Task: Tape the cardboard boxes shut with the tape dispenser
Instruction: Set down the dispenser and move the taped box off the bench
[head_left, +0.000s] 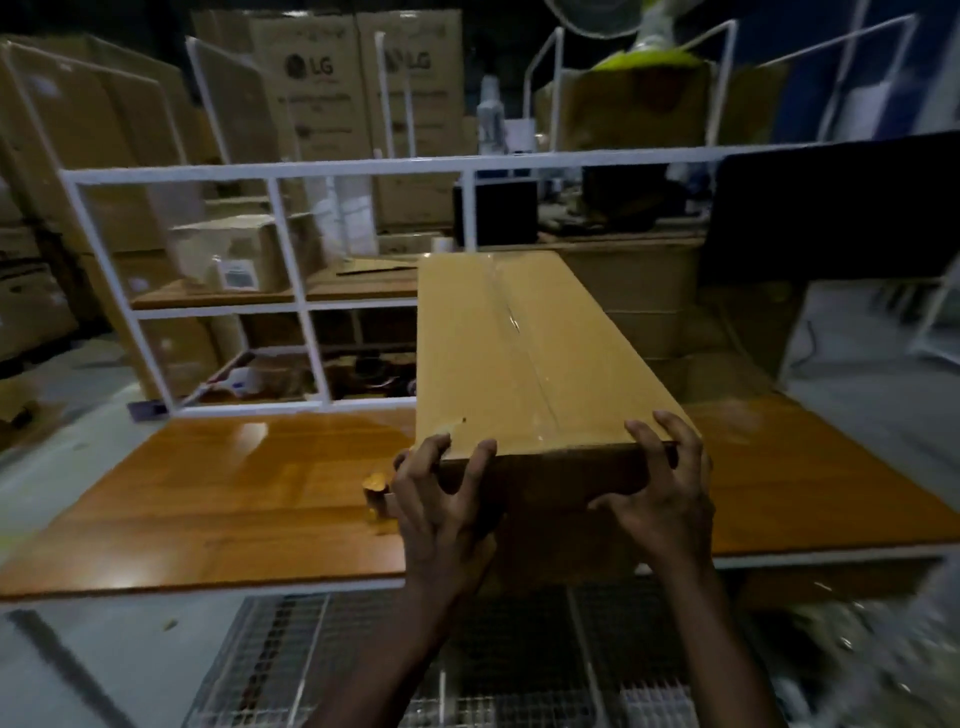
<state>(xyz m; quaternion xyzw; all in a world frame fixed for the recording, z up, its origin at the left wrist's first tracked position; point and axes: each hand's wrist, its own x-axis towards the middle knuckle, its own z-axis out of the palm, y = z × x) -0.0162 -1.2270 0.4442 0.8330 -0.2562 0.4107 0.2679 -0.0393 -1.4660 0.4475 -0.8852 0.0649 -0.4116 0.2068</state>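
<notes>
Left hand (441, 493) and right hand (665, 488) both gripping near end of taped box (530, 353), fingers curling over top edge, box sitting on table (234, 488)

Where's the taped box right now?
Head view, centre: the cardboard box stretches away over the wooden table, its near end gripped between the left hand and right hand.

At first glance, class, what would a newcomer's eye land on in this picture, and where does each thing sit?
The long cardboard box fills the centre, a strip of clear tape shining along its top seam, with the left hand and right hand gripping its near end. Under it lies a glossy wooden table, and behind stand a white metal frame and tall LG cartons at the back.
</notes>
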